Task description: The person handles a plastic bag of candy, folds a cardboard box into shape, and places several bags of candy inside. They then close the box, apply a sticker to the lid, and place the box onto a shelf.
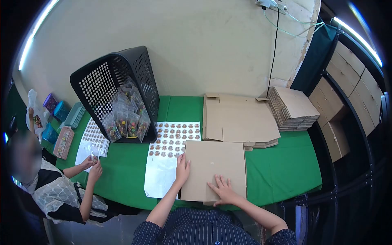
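Observation:
A flat, closed cardboard box (214,163) lies on the green cloth in front of me. Its left side overlaps a white sheet of round stickers (163,175). My left hand (182,171) rests along the box's left edge with its fingers stretched out. On the front part of the lid, my right hand (223,191) lies flat, fingers spread. Neither hand is wrapped round anything. Part of the sticker sheet is hidden under the box.
A black perforated basket (145,69) lies tipped toward the left, holding clear packets (130,112). Flattened cardboard (239,116) and a cardboard stack (294,106) stand behind. A co-worker at left handles a small packet (94,158) near another sticker sheet (92,139) and a pink basket (64,143).

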`<state>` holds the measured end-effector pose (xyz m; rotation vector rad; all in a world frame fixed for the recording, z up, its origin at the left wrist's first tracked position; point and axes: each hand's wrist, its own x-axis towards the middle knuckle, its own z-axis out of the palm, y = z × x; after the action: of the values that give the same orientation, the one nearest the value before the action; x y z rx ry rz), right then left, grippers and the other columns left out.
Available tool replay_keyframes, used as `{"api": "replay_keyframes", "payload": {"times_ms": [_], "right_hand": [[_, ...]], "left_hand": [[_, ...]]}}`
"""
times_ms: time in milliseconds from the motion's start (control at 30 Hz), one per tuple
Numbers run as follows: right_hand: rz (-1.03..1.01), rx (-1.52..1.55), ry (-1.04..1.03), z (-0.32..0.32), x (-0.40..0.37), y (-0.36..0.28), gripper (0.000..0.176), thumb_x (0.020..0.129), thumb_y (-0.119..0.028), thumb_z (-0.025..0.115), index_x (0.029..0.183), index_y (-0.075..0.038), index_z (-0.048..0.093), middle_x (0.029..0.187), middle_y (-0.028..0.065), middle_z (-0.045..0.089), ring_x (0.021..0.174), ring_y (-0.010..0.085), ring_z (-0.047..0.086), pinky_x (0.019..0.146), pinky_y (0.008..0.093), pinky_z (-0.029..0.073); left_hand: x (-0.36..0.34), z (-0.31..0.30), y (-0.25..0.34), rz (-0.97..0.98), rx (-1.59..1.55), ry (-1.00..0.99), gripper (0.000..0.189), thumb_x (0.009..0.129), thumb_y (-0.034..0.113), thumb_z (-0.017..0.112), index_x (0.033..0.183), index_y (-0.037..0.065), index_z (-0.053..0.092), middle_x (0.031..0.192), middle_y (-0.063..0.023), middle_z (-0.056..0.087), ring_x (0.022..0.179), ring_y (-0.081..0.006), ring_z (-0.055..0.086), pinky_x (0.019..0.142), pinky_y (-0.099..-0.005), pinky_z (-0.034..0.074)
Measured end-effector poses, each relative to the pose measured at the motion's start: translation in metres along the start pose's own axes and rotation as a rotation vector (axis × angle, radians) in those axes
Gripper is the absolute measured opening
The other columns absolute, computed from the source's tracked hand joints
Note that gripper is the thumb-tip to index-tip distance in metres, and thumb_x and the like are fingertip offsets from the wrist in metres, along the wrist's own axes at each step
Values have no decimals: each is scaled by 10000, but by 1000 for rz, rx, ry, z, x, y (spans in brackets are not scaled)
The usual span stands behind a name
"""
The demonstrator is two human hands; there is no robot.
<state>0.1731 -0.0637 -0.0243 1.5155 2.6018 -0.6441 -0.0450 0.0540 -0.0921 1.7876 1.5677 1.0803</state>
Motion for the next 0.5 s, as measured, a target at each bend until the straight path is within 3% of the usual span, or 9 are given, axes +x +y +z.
{"api": "replay_keyframes", "payload": {"times_ms": [167, 500], "right_hand": [[-56, -85, 124, -2, -5, 2, 936, 555, -448, 751, 1352, -232, 309, 1416, 206, 163, 1287, 422, 188, 958, 625, 208], [-37, -73, 124, -7, -4, -7, 896, 561, -415, 752, 1335, -229, 340, 1397, 206, 207, 1276, 420, 211, 953, 625, 216]], "left_hand": [[5, 0, -11, 9, -45, -27, 540, 829, 162, 536, 1289, -40, 339, 1228, -198, 389, 1134, -324, 422, 959, -355, 349], [-16, -10, -16, -131, -346, -211, 632, 857, 194, 520, 1375, 35, 194, 1389, -187, 264, 1285, -288, 271, 1046, -349, 230]]}}
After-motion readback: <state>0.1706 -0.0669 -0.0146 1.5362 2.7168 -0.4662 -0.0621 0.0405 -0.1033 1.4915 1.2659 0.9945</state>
